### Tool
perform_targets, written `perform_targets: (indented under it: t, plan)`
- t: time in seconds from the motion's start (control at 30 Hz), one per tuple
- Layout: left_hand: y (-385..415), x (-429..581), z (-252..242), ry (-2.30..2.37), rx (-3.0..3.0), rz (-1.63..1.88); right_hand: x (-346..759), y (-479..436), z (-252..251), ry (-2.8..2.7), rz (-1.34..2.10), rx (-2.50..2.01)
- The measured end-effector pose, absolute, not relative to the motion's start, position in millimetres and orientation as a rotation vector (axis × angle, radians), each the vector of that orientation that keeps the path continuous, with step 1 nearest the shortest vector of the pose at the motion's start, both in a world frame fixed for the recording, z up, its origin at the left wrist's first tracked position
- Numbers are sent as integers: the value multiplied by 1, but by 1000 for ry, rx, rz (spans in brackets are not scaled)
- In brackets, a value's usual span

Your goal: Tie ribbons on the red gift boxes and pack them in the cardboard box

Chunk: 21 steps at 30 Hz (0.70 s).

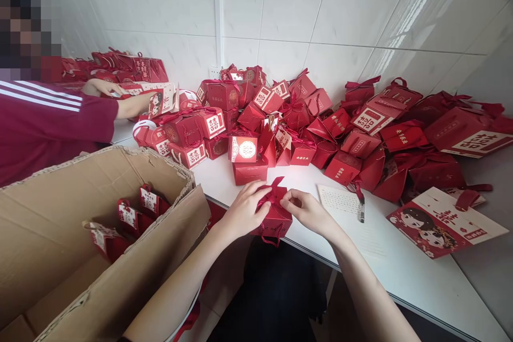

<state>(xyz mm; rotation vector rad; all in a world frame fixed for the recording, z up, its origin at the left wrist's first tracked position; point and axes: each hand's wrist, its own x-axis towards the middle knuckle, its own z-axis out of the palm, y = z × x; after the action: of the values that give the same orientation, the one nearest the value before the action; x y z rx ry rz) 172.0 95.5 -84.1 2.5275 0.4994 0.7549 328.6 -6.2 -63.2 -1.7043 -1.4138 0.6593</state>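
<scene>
A small red gift box (pixel 276 217) with a ribbon on top sits at the near edge of the white table (pixel 401 272). My left hand (pixel 244 208) wraps around the box's left side, fingers curled on it. My right hand (pixel 306 211) pinches the red ribbon at the top right of the box. A red cord handle dangles below the box over the table edge.
A large heap of red gift boxes (pixel 304 128) covers the table's back. A pen (pixel 361 207) lies on a sheet of paper (pixel 352 219); a flat printed box (pixel 441 222) lies right. An open cardboard carton (pixel 100 235) holding red boxes stands left. Another person in a maroon sleeve (pixel 48 123) works at left.
</scene>
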Motion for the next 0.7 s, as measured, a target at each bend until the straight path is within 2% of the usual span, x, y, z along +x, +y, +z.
perform_targets:
  t: [0.27,0.43,0.57,0.7]
  plan:
    - [95,172,-85,506,2446,748,327,-9,-70,-1316,507,-1795]
    - [94,172,-87,536,2277,897,316,-16,-65,-1283,387,-2035]
    - [91,171,-90,632,2119,1035,311,-16,-63,-1270,389,-2088]
    - [89,169,-92,727,2086,1012,314,-12,-66,-1267,481,-1997]
